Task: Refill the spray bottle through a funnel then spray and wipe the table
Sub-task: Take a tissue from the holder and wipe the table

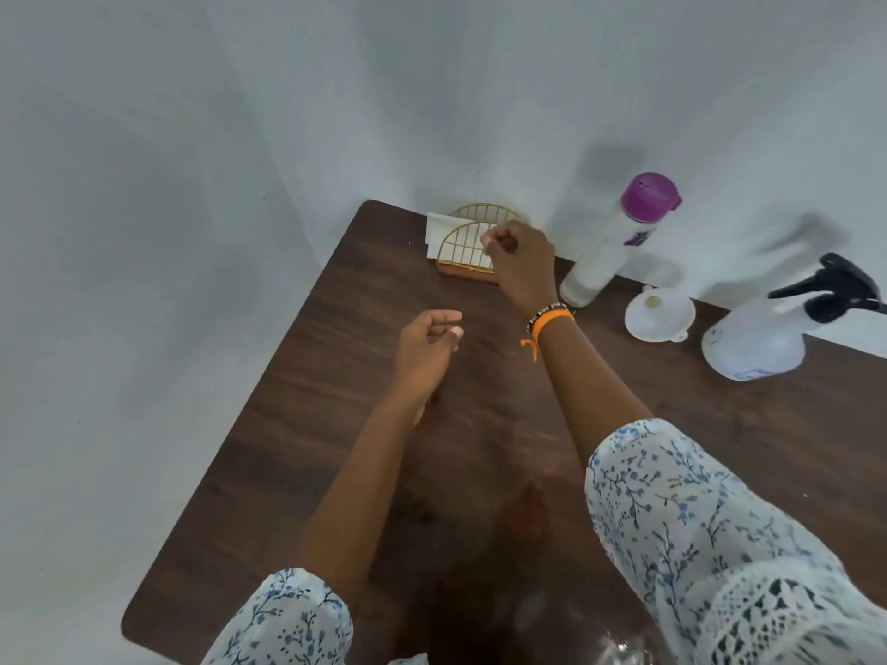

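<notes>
**Right hand at the napkin holder, spray bottle standing off to its right**

The dark wood-grain tabletop (336, 424) fills the lower view, its far edge against a pale wall. Both forearms reach in from floral sleeves.

The right hand (523, 266) reaches to the far edge; its grip is pinched closed at the top of the gold wire napkin holder (473, 247), thumb and fingertips together on the white napkins (439, 232) standing in it. Whether a sheet is truly caught between the fingers I cannot tell. An orange band (552, 324) and a beaded bracelet circle that wrist. The holder sits on a small wooden base, and the napkins stick out of it to the left of the grip.

The left hand (427, 343) hangs above the tabletop, nearer the person and left of the right grip, fingers loosely curled, holding nothing.

To the right of the right grip, in order outward: a tall white bottle (605, 252) with a purple cap, closed; it looks tilted in the wide-angle view, its long axis running from base near the tabletop edge up and away to the right. Its contents do not show. Next, a white funnel (660, 314) resting wide mouth up on the tabletop, apart from both bottles. Furthest right, the translucent spray bottle (753, 343), black trigger head fitted, its nozzle pointing right, away from the grip. Its liquid level cannot be made out
</notes>
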Available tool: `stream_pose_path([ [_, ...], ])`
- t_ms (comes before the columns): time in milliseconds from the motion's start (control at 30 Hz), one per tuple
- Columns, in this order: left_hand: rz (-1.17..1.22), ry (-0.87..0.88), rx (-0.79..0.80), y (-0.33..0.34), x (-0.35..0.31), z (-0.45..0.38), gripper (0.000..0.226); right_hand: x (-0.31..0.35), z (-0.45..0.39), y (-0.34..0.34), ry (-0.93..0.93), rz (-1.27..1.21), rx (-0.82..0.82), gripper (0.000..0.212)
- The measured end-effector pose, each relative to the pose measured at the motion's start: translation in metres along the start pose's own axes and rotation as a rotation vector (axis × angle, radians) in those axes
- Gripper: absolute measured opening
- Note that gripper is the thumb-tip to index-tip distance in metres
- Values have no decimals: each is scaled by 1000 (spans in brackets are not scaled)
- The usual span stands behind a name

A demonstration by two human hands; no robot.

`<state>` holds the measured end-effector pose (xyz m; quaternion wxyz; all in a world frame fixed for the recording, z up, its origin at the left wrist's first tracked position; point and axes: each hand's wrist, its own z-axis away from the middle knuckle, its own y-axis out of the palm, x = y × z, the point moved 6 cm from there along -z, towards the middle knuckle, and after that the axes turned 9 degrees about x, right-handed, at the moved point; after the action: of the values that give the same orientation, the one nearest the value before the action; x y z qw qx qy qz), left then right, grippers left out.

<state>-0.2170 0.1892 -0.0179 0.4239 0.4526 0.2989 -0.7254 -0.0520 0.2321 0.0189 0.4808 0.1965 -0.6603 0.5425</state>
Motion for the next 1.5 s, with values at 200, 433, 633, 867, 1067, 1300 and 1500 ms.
stream_pose_path([
  [200, 36, -15, 0, -18, 3, -37, 23, 21, -51, 37, -196, 492, 3, 17],
  [433, 57, -38, -16, -36, 5, -66, 27, 20, -82, 73, -203, 978, 66, 25],
  [633, 68, -43, -15, -42, 3, -79, 28, 22, -87, 75, -175, 1006, -3, 23],
  [867, 81, -46, -12, -40, 1, -80, 27, 21, -84, 53, -213, 850, -120, 27],
  [1067, 79, -47, 9, -30, -5, -79, 25, 20, -78, 36, -238, 809, -78, 27],
  [1300, 76, -53, 9, -23, -7, -79, 26, 35, -72, 24, -387, 719, -174, 16],
  [1500, 87, -37, -9, -24, -6, -82, 26, 29, -68, 30, -383, 718, -93, 20],
])
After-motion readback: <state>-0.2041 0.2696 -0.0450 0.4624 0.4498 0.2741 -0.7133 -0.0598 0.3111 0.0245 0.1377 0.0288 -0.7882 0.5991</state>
